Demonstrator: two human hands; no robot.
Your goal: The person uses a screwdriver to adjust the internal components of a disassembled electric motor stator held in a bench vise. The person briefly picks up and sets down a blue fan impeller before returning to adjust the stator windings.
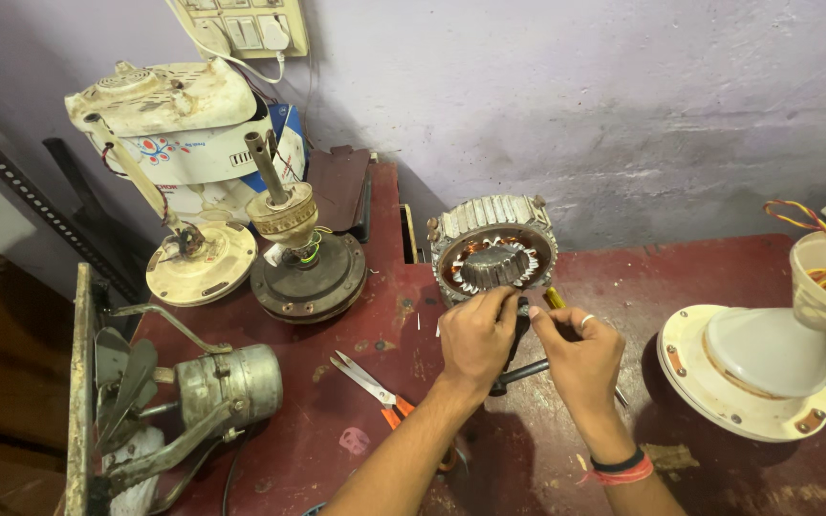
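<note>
Small fan-repair workshop. Worn dark-red workbench (pixel 719 478) against a scuffed lilac wall (pixel 576 86). Strewn across it: dismantled ceiling fan motors (pixel 308 272) at upper left, a wound stator (pixel 494 250) at centre, an exhaust fan (pixel 198 392) at lower left, a white fan housing (pixel 748 373) at right, orange-handled scissors (pixel 370 382). Switchboard (pixel 241 24) at top left.
</note>
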